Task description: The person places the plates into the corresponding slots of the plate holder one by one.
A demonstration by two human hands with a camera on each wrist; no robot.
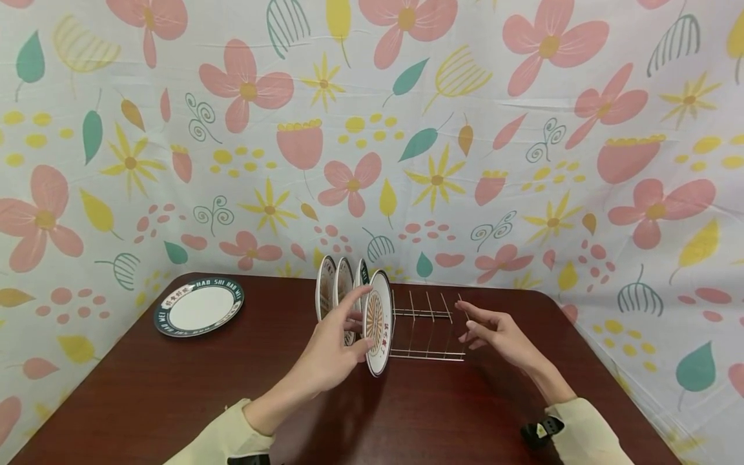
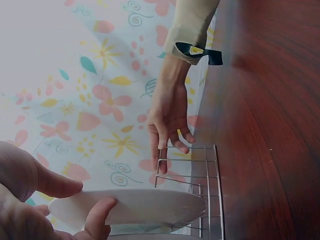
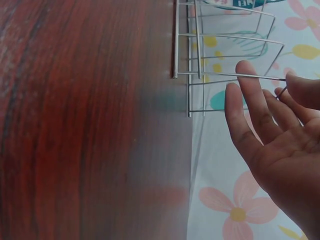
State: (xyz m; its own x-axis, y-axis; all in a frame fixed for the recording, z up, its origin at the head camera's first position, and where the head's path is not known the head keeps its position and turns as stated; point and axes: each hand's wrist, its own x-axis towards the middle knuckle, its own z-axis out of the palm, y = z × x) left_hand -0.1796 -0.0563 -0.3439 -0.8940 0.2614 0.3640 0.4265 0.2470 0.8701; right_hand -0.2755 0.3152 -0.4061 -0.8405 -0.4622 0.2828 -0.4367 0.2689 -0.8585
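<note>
In the head view, my left hand (image 1: 331, 352) holds a white plate (image 1: 378, 329) with an orange sunburst pattern and a dark rim, thumb on its face and fingers behind. The plate stands nearly upright at the left part of a wire dish rack (image 1: 427, 353). Just left of it, more plates (image 1: 325, 290) stand on edge, partly hidden by the left hand. My right hand (image 1: 502, 339) is at the rack's right end. In the right wrist view, the thumb of the right hand (image 3: 285, 130) meets the end wire, with fingers on the wire's other side.
A white plate with a dark lettered rim (image 1: 200, 307) lies flat at the table's back left. Wire dividers (image 1: 430, 303) rise along the right part of the rack. A flower-printed cloth (image 1: 349, 129) hangs behind the dark red wooden table (image 1: 453, 413).
</note>
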